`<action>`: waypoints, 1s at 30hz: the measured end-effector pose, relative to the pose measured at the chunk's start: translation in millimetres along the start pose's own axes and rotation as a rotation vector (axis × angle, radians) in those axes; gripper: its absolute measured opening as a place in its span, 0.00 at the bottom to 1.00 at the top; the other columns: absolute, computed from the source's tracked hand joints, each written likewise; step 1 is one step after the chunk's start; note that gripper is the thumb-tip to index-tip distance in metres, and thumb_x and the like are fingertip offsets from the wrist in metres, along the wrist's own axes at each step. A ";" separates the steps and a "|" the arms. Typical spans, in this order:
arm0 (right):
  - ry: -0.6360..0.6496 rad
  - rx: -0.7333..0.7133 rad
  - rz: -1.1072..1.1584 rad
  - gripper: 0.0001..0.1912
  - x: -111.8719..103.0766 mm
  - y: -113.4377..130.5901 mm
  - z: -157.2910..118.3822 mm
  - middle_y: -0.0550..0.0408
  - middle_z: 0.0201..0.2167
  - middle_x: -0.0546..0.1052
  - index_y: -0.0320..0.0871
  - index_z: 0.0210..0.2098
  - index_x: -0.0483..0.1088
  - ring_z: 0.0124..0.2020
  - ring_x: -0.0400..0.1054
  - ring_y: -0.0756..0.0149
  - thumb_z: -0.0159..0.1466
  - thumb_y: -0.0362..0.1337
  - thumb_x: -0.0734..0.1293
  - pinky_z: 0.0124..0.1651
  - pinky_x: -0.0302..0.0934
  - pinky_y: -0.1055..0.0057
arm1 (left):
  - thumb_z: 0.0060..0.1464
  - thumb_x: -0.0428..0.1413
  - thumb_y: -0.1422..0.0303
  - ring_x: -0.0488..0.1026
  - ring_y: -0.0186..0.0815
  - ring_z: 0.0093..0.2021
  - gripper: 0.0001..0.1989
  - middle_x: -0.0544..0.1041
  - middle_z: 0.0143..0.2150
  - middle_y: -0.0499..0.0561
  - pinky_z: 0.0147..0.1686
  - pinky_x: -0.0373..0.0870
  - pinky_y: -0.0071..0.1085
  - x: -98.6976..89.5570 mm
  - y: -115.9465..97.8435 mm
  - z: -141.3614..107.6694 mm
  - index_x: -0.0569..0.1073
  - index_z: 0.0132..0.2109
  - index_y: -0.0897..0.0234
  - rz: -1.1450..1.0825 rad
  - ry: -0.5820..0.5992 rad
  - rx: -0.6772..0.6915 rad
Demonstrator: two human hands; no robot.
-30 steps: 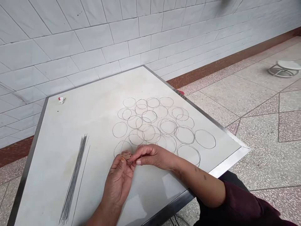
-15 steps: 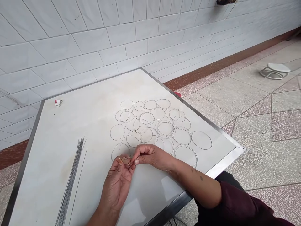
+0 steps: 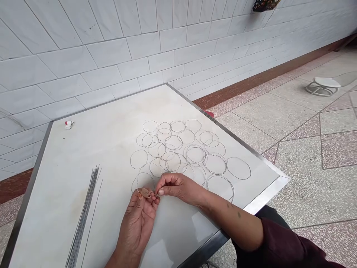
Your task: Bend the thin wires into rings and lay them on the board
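A thin wire (image 3: pixel 137 181) is bent between my two hands, its ends rising in curves above the fingers. My left hand (image 3: pixel 138 219), palm up, pinches it between thumb and fingertips. A small tan piece (image 3: pixel 146 192) sits at those left fingertips; I cannot tell what it is. Close on the right, my right hand (image 3: pixel 177 189) grips the wire between thumb and curled forefinger, their tips almost meeting the left fingers. Just beyond the hands, several thin wire rings (image 3: pixel 250 172) lie flat on the table, many overlapping.
A bundle of straight wires (image 3: pixel 83 219) lies left of my hands, with one single wire (image 3: pixel 93 217) beside it. Small white and red items (image 3: pixel 68 125) are at the table's (image 3: pixel 92 141) far left corner. A tiled wall (image 3: pixel 111 56) borders the table; a round stool (image 3: pixel 323 85) stands on the floor.
My right fingertips have shifted slightly at the wire, and the tan piece has turned between the fingers. The camera view has tilted up a little. The rings and bundle lie unchanged.
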State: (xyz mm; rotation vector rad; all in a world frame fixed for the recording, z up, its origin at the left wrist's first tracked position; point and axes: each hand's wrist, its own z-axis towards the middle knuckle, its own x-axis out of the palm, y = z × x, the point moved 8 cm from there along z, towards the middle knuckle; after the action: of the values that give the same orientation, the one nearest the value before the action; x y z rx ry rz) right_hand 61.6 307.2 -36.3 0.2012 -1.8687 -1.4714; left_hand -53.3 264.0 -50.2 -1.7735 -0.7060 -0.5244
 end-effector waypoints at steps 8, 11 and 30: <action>0.005 -0.019 -0.047 0.12 1.3 2.7 -0.1 0.56 0.30 0.77 0.39 0.32 0.73 0.34 0.71 0.68 0.58 0.42 0.74 0.43 0.63 0.66 | 0.52 0.65 0.66 0.67 0.32 0.35 0.09 0.69 0.30 0.48 0.39 0.72 0.29 9.2 -1.6 -3.5 0.76 0.28 0.63 0.028 0.064 0.029; 0.009 0.000 -0.028 0.11 1.3 1.7 -0.5 0.57 0.30 0.77 0.39 0.32 0.73 0.34 0.70 0.69 0.58 0.41 0.74 0.43 0.62 0.67 | 0.51 0.66 0.66 0.68 0.32 0.35 0.08 0.69 0.31 0.48 0.40 0.73 0.29 7.4 -1.7 -3.5 0.76 0.28 0.63 0.022 0.041 0.031; -0.093 0.002 -0.182 0.19 -6.0 4.1 -2.3 0.60 0.28 0.69 0.41 0.31 0.69 0.30 0.59 0.72 0.57 0.50 0.74 0.35 0.54 0.72 | 0.47 0.68 0.66 0.68 0.31 0.34 0.10 0.70 0.30 0.46 0.42 0.73 0.28 -8.6 -7.0 0.2 0.74 0.29 0.62 -0.021 -0.110 0.073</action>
State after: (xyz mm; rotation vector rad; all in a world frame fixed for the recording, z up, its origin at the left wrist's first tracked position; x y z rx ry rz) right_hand 68.6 310.0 -35.2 0.3156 -1.9695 -1.6254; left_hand -64.3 264.0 -51.2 -1.7386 -0.8105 -0.4126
